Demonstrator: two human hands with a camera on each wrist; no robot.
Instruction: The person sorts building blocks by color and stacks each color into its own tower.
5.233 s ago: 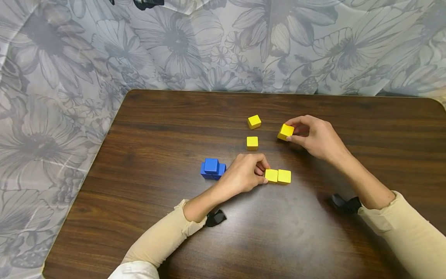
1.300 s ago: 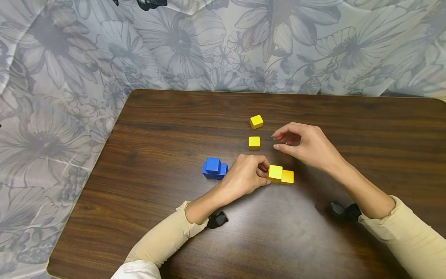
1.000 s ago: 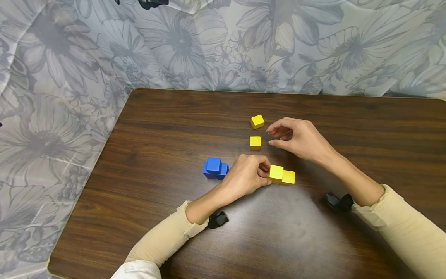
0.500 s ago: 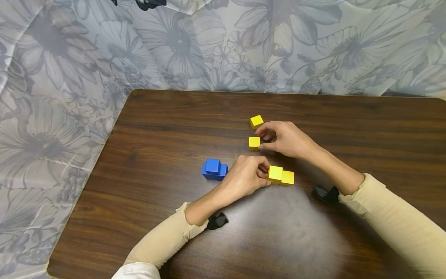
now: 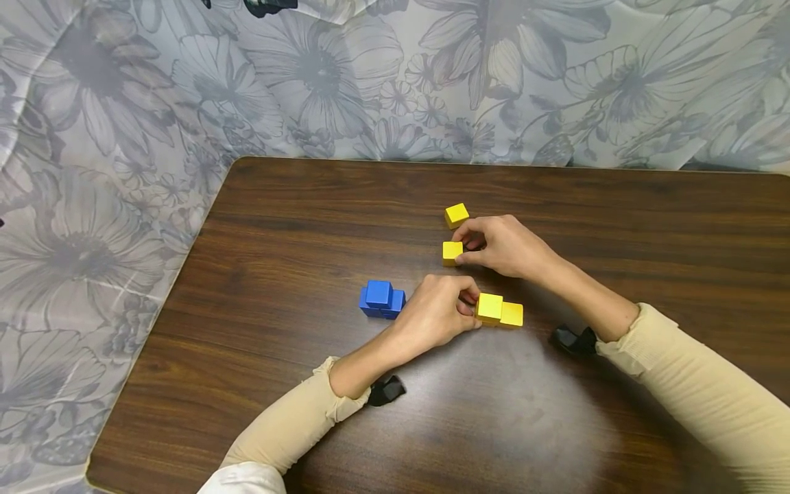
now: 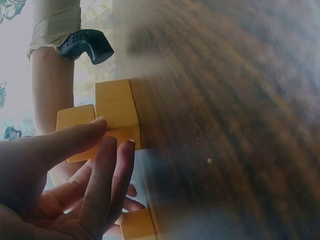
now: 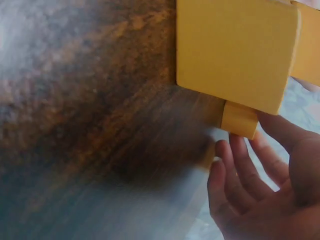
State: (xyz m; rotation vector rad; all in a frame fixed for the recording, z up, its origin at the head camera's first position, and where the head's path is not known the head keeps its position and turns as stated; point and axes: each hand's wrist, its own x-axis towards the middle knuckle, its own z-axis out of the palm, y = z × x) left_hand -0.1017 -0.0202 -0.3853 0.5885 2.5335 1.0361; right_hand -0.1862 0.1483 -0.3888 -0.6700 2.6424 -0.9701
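Note:
My left hand holds the lower left cube of a small yellow stack, with thumb and fingertips at its sides. That lower yellow cube carries an upper yellow cube, and another yellow cube stands against its right side. Beyond the stack, my right hand pinches a single yellow cube between thumb and fingers. The right wrist view shows this small cube behind a large near one, partly hidden. A further yellow cube lies just behind the right fingertips, turned at an angle.
Left of my left hand stands a blue cube group, one cube on top of two others. All rest on a dark wood table. A floral cloth hangs behind its far edge.
A yellow cube carried by my right hand now sits on the left cube of the pair. That hand then moved left to another yellow cube and took hold. The left hand stayed put.

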